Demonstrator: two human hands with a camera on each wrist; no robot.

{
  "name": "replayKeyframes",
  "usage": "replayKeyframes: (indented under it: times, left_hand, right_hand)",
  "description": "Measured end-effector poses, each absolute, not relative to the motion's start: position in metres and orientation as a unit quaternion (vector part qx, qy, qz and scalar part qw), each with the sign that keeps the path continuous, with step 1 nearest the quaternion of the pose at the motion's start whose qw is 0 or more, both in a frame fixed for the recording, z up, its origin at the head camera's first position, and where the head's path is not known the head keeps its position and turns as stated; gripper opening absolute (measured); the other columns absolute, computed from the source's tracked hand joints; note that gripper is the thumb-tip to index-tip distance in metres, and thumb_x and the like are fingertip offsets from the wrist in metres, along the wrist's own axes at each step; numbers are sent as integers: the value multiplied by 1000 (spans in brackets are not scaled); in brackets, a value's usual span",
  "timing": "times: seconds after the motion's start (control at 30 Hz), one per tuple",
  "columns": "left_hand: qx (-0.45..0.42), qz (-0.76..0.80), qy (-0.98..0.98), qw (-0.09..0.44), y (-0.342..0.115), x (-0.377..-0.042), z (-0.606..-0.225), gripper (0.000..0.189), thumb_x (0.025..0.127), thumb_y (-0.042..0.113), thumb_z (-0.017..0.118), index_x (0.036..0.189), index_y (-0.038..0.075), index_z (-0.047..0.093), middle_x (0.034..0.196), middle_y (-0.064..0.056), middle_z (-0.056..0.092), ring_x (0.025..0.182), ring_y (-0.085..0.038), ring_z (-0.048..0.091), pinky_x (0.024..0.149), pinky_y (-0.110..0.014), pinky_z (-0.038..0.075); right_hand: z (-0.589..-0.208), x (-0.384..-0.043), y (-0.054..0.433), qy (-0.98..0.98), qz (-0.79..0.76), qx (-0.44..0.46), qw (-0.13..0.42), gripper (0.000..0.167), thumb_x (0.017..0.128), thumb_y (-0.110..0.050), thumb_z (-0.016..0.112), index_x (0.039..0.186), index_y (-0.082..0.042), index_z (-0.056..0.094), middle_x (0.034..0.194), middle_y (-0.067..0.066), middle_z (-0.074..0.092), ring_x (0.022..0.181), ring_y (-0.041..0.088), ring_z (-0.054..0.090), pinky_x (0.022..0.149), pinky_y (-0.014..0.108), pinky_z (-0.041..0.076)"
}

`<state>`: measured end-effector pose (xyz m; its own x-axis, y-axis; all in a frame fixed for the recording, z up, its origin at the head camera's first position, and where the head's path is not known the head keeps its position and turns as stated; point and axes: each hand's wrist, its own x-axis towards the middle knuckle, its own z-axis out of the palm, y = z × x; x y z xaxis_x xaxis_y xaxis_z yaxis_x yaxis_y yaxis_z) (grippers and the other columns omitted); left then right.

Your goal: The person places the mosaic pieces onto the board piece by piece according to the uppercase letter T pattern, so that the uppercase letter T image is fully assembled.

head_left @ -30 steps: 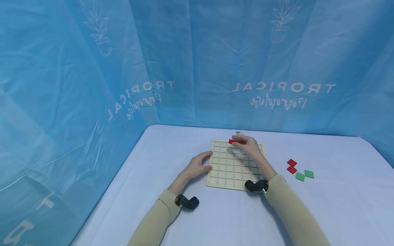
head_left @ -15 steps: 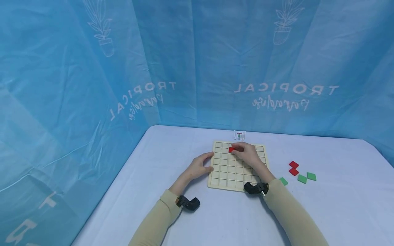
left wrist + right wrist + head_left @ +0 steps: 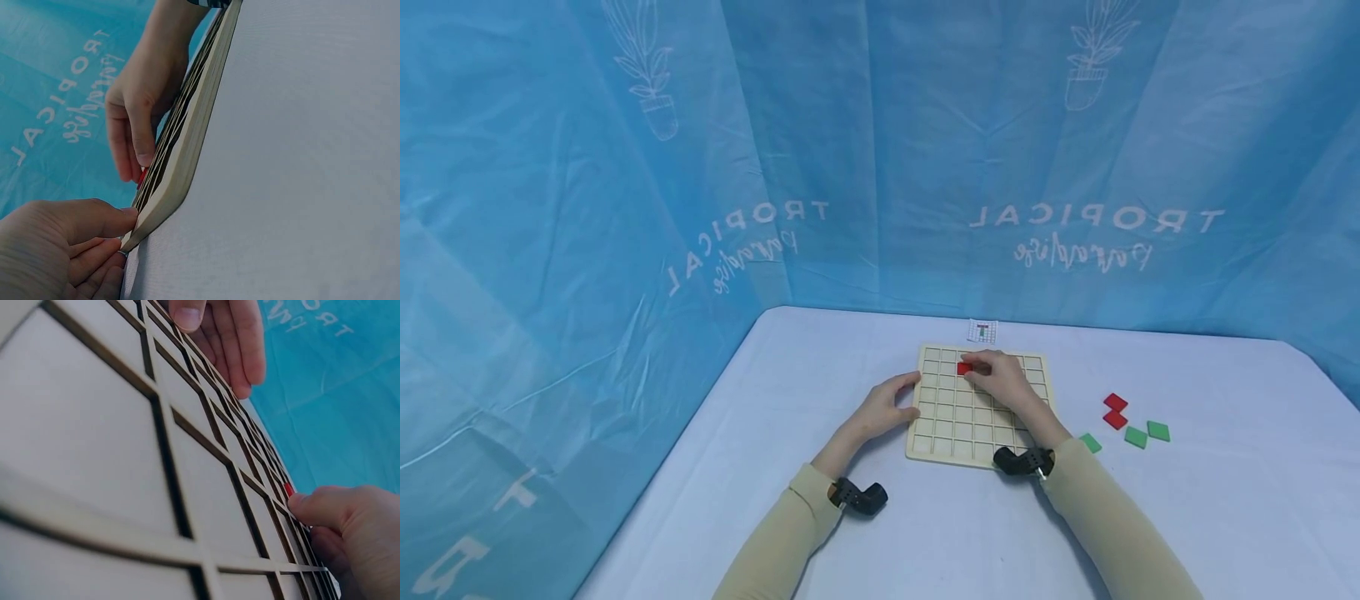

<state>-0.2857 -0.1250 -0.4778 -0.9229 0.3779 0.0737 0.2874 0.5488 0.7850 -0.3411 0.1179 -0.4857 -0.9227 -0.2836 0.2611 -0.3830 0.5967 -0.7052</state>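
A pale square board (image 3: 953, 448) with a grid of recessed cells lies on the table. Along its left edge rests my left hand (image 3: 880, 406), thumb and index finger apart and their tips right at the rim. My right hand (image 3: 1003, 381) reaches over the board and pinches a red square tile (image 3: 963, 367) at a cell in the upper rows. Much of the tile is hidden behind the fingertips; in the right wrist view only a sliver of the red tile (image 3: 289, 489) shows by the thumb.
To the right of the board lie two red tiles (image 3: 1116, 419) and green tiles (image 3: 1158, 431), one of them partly behind the right sleeve. A small printed grid card (image 3: 982, 331) sits beyond the board's far edge. Blue curtains (image 3: 925, 167) hang behind and at the left.
My right hand has brought the red tile from above the board's far edge nearer and down to a cell. My left hand stays at the left edge.
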Motion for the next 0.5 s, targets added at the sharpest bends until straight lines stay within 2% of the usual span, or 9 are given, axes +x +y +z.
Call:
replayKeyframes:
  times: [0.2,0.3,0.43,0.5]
  left_hand:
    - [198,439,875,54,-126,-285,-480,66,84,5,67,143,1,38,145,-10,41,134,-23,34,110,-34,29]
    - [199,440,874,56,-125,-285,-480,66,84,5,67,143,1,38,145,-10,41,134,-23,34,110,-34,29]
    - [197,433,878,55,-125,-285,-479,65,85,5,67,143,2,38,145,-9,40,135,-22,33,110,-33,28]
    - [195,430,880,56,-126,-285,-479,65,85,6,67,143,2,37,145,-9,40,135,-22,33,110,-33,28]
  right_hand:
    - [-480,-336,122,-855,492,159,41,36,88,-18,68,121,-4,64,116,12,64,103,26,61,87,39,52]
    - [-463,-330,132,-819,555,139,41,37,90,-21,66,123,-5,62,118,11,63,105,23,59,87,34,52]
    - [-429,-317,157,-790,594,144,51,42,92,-25,63,127,-4,58,123,15,59,105,13,57,85,22,50]
    - [-419,-309,173,-792,590,144,61,45,92,-27,62,129,-3,56,124,16,58,105,12,57,86,21,49]
